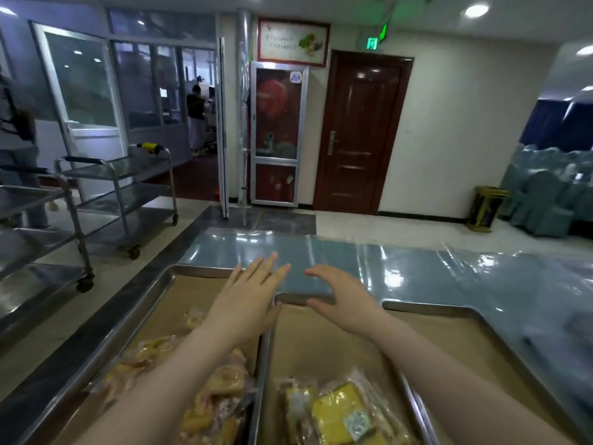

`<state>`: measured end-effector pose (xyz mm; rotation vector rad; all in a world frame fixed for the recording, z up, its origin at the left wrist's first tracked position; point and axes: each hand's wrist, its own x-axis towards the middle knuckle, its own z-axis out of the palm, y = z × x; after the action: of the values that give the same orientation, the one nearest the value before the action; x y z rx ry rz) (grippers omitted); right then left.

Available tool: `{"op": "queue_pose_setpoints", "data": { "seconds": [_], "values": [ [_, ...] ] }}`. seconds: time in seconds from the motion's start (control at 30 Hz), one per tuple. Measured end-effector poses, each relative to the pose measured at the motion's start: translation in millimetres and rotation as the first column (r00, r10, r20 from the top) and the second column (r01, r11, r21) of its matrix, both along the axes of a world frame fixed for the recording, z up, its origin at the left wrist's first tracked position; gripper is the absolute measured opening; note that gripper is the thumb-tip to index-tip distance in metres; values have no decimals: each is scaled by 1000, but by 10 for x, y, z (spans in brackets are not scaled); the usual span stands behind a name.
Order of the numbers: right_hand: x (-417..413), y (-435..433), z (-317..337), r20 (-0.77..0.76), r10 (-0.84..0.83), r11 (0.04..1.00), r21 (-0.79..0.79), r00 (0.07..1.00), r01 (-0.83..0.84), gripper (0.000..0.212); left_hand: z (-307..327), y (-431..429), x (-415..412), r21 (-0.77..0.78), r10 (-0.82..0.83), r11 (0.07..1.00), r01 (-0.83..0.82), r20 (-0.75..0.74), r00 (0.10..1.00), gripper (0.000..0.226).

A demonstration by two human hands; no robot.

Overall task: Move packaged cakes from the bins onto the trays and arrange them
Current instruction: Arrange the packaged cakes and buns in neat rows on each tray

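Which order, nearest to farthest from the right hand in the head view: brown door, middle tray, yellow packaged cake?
1. middle tray, far rim just under the right hand.
2. yellow packaged cake, at that tray's near end.
3. brown door, across the room.

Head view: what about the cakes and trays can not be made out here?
Left-tray cakes: the left forearm covers some, count unclear.
Middle-tray cakes: cut off by the bottom edge.
Label on the yellow pack: too blurred to read.
Bins: not in view.
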<state>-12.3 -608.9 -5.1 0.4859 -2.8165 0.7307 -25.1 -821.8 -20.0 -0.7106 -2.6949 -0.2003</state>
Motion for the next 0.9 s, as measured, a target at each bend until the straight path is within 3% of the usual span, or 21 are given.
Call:
{"op": "queue_pose_setpoints", "data": {
  "seconds": [0.23,0.4,0.63,0.9],
  "values": [
    [704,1852,354,-185,-65,996,-67,981,54,44,470,1623,518,189,-45,979,70,-132,990,59],
    [928,2907,812,-240,-100,993,34,966,111,41,819,2535,734,322,-37,942,92,-173,984,54],
    [948,3641,1168,-328,-175,980,36,928,197,42,1145,3322,773,256,-89,954,154,-247,965,57],
    [1086,4726,1031,-311,-268,953,54,912,298,42,1139,4323,712,251,-200,932,260,-239,950,55]
  ]
}}
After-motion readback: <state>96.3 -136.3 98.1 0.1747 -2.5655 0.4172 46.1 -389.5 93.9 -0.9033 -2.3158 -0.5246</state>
